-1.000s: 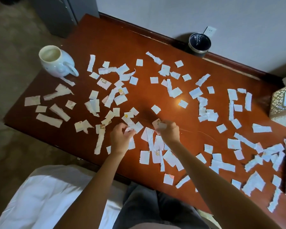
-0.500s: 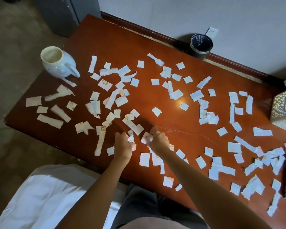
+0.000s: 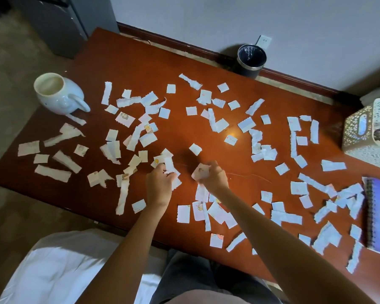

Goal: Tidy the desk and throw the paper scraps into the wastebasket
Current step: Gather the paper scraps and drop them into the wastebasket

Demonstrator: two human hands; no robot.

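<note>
White paper scraps [image 3: 246,124] cover the counter [image 3: 127,62]. Right hand [image 3: 213,177] is clamped on gathered scraps, left hand [image 3: 160,185] pinching another, bunching them for the wastebasket [image 3: 251,60] beyond the far edge.

right hand [image 3: 213,176] farther out, more paper scraps [image 3: 201,172] gathered

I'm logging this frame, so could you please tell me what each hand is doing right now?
Left hand: closed on paper scraps.
Right hand: closed, holding a crumpled scrap.
</note>
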